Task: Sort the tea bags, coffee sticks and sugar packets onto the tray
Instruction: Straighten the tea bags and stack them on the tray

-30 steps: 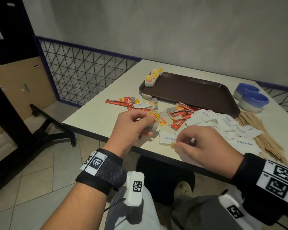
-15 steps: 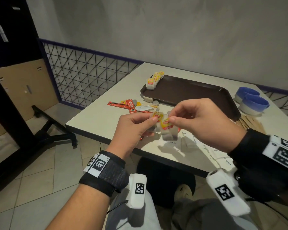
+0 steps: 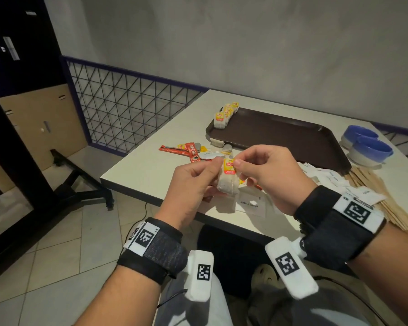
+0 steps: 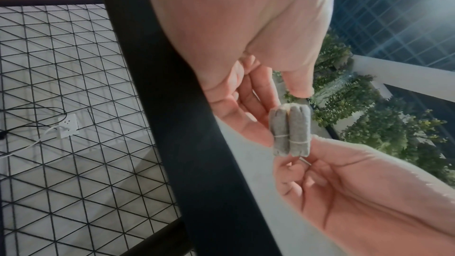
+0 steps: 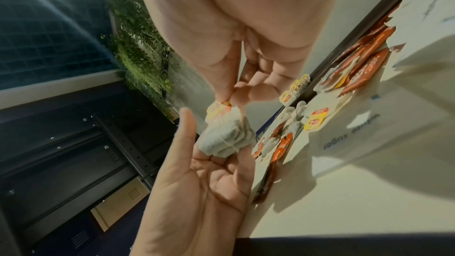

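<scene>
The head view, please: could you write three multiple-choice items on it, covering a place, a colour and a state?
1. Where on the tray does the row of tea bags stand?
A. far left corner
B. near right corner
C. middle

2. What colour are the two bowls?
A. red
B. blue
C. green

3. What is the right hand doing?
A. lying flat and idle
B. lifting a bowl
C. pinching the yellow tag of the held tea bags

Key: 1 A, the row lines that corner's rim; 2 B, both rims are blue; 3 C, thumb and finger meet on the tag.
</scene>
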`<state>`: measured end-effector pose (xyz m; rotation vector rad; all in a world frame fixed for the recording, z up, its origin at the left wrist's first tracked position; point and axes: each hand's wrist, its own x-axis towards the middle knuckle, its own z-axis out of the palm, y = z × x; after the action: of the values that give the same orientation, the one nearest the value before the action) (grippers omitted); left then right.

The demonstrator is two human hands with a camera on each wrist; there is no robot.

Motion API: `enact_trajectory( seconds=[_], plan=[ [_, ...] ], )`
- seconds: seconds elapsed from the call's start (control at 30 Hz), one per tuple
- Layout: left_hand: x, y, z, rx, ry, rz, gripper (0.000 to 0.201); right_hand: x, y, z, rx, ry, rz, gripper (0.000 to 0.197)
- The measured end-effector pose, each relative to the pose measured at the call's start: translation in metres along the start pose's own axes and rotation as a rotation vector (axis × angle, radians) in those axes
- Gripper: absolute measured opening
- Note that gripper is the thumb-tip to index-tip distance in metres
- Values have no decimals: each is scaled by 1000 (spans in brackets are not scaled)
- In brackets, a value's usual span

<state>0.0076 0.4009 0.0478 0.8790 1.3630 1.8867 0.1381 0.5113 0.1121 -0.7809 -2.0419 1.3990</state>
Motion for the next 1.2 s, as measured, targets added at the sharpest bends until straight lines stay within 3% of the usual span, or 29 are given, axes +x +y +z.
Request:
enact_trajectory(
  seconds=[0.1,0.23,0.37,0.53,0.63,0.73,0.87,0.97,1.2],
  plan=[
    [1,-4,-1,9,10,44,36,-2,0,2,1,3,-25,1],
    [-1,-4,0,-32,70,82,17,-3,-2,-3,-89,3,-31,21],
    [0,-1,1,-30,80,112,15,2,-7,-11,-206,-220,-35,13],
    [5,3,-9,131,120,208,16,28,-16,-18,-273,-359,-35,14],
    [22,8,-37,248,254,256,10,66,-26,-24,-365,-391,-4,10],
    [41,8,-61,420,376,263,11,123,-35,-29,-462,-325,0,12],
    [47,3,-62,548,377,199,13,203,-35,-25,-522,-263,83,8],
    [47,1,-62,560,389,205,13,248,-23,-16,-558,-285,165,17],
    [50,3,-62,539,368,174,17,292,-2,12,-608,-317,317,12]
  ],
)
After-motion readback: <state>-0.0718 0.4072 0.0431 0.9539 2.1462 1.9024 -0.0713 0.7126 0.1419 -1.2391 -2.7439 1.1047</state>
